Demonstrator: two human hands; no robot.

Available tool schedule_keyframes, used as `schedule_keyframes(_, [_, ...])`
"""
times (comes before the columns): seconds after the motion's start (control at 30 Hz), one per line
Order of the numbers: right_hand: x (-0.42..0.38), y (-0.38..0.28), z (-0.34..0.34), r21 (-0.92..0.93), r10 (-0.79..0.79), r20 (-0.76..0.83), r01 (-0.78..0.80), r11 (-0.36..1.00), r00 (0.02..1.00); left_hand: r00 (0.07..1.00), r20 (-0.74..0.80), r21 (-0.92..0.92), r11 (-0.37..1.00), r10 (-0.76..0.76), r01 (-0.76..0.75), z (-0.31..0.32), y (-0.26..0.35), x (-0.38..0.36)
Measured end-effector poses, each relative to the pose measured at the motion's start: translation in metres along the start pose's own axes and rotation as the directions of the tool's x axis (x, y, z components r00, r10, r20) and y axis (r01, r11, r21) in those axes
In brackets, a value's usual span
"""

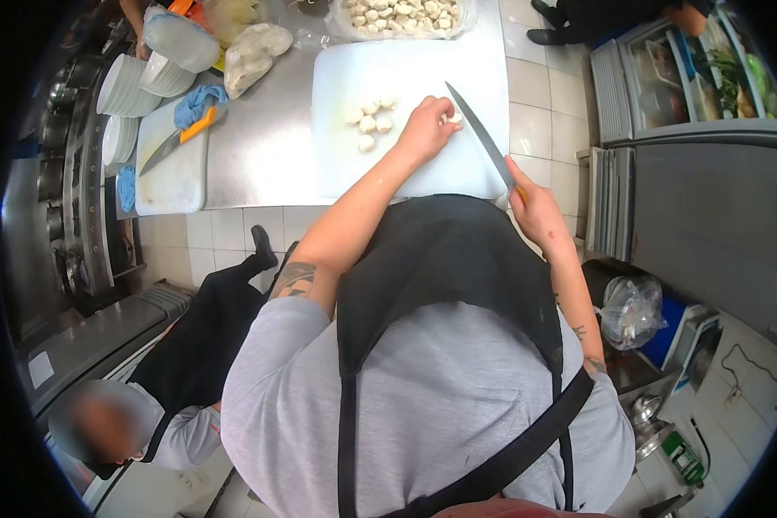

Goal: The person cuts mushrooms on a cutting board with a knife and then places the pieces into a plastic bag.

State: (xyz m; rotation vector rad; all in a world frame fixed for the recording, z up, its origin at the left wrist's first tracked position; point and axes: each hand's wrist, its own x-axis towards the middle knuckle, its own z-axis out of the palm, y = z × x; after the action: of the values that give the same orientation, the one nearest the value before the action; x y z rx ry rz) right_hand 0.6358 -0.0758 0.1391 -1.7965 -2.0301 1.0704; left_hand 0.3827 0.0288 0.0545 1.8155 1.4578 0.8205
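Observation:
My right hand (540, 211) grips a kitchen knife (482, 134) by its orange handle. The blade slants up and to the left over the right side of a white cutting board (345, 78). Close to the blade, my left hand (427, 131) has its fingers closed around a small white mushroom (456, 119), which they partly hide. Left of that hand, several whole pale mushrooms (367, 123) lie in a loose group on the board. Beyond the board's far edge is a clear plastic-lined container of mushrooms (401, 17).
At left on the steel table (242, 164), a second knife (179, 138) and a blue cloth (200, 105) rest on a smaller board (173, 186). Stacked white bowls (121, 85) and a bag (256, 56) stand behind. A co-worker (190, 354) is at lower left; a fridge (691, 78) stands right.

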Motion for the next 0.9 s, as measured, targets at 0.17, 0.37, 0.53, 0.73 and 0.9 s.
schedule_keyframes(0.17, [-0.004,0.006,0.005,-0.082,-0.113,-0.061,0.107,0.991,0.992,0.985,-0.150,-0.058,0.993,0.089,-0.099,0.008,-0.004,-0.013])
schedule_keyframes(0.37, [-0.014,-0.007,-0.002,-0.168,-0.110,-0.036,0.102,0.980,0.993,0.980,-0.172,-0.026,0.994,0.104,-0.110,0.009,-0.007,-0.011])
schedule_keyframes(0.53, [-0.018,-0.010,-0.004,-0.178,-0.117,-0.024,0.111,0.978,0.993,0.978,-0.174,-0.007,0.993,0.117,-0.120,0.010,-0.007,-0.008])
schedule_keyframes(0.73, [-0.018,-0.011,-0.005,-0.148,-0.110,-0.016,0.107,0.983,0.994,0.983,-0.146,0.007,0.994,0.110,-0.110,0.010,-0.007,-0.007])
schedule_keyframes(0.9, [-0.018,-0.008,-0.004,-0.134,-0.106,-0.008,0.104,0.986,0.994,0.987,-0.105,0.005,0.993,0.122,-0.122,0.008,-0.005,-0.007])
